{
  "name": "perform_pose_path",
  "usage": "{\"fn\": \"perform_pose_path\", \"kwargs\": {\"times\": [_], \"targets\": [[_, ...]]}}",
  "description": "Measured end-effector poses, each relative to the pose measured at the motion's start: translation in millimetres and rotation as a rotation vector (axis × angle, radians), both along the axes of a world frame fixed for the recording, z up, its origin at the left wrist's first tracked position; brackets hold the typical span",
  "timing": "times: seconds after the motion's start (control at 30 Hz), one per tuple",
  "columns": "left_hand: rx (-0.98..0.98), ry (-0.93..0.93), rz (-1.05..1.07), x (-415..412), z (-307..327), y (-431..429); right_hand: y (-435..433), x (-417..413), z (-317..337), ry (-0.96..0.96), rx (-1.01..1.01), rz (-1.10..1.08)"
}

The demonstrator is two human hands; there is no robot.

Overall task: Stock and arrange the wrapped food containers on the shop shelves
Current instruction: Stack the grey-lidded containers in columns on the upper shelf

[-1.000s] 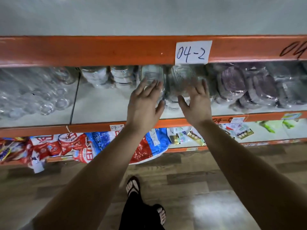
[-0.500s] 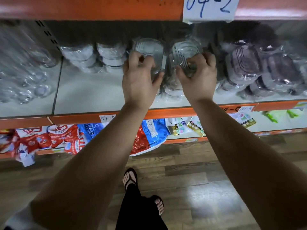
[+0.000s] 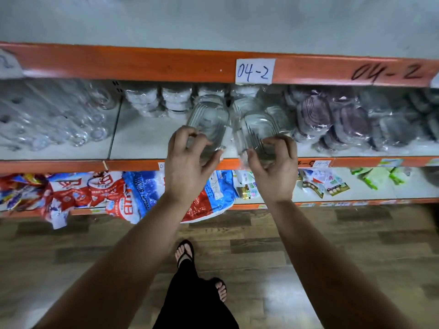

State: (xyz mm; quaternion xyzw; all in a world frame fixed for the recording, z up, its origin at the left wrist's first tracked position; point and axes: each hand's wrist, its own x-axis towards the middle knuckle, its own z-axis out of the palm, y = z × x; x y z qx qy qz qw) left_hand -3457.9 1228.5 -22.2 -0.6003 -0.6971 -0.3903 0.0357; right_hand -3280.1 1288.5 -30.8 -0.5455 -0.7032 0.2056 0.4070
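Head view: the person's left hand (image 3: pixel 187 162) grips, fingers curled, the near end of a clear oblong film-wrapped food container (image 3: pixel 209 119) at the centre of the frame. The right hand (image 3: pixel 273 170) grips a second clear oblong wrapped container (image 3: pixel 259 129) just beside it, to the right of frame. Both containers lie lengthwise, with their near ends at the front edge of the white middle shelf board (image 3: pixel 142 143) and their far ends pointing to the back.

Judgement: one hand per container lets both be squared as a pair. They sit in the gap between the stacked round white-lidded tubs (image 3: pixel 175 100) behind and the wrapped purple-lidded containers (image 3: pixel 313 117) at right of frame. Glare on the film leaves it uncertain whether the two containers rest on the board or are held slightly above it.

A handwritten paper label "04-2" (image 3: pixel 255 71) is fixed to the orange rail above. Clear glass tumblers (image 3: pixel 90 129) occupy the bay at left of frame. Red and blue printed bags (image 3: pixel 118 193) fill the shelf beneath.
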Motion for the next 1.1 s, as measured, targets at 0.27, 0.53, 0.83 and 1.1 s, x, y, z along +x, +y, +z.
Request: {"fn": "perform_pose_path", "kwargs": {"times": [0.27,0.53,0.83,1.1], "targets": [[0.112,-0.019,-0.099,7,67,-52,-53,16,60,0.235,0.049,-0.01],[0.287,-0.062,-0.091,-14,133,-60,-64,21,110,0.365,0.224,0.022],[-0.001,0.063,-0.089,-70,176,-8,6,-14,165,0.087,0.298,0.093],[-0.227,0.328,0.087,-106,182,56,80,-46,188,-0.298,0.191,0.08]]}}
